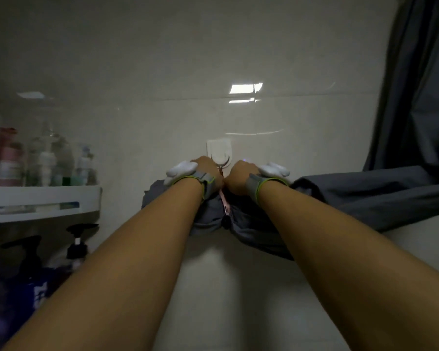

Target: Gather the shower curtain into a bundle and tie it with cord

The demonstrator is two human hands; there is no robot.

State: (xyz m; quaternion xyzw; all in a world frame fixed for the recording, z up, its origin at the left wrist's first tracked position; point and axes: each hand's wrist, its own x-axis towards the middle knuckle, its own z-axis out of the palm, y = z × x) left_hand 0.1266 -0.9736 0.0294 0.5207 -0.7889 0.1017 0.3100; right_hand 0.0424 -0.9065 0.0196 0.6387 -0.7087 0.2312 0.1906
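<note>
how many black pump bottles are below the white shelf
2: one black pump bottle under the white shelf's right end, another black pump bottle to its left; more may be hidden in the dark.

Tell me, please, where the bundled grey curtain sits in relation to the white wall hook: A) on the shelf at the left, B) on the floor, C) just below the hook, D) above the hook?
C: the bundled grey curtain hangs directly beneath the white wall hook, with both hands working between them.
</note>
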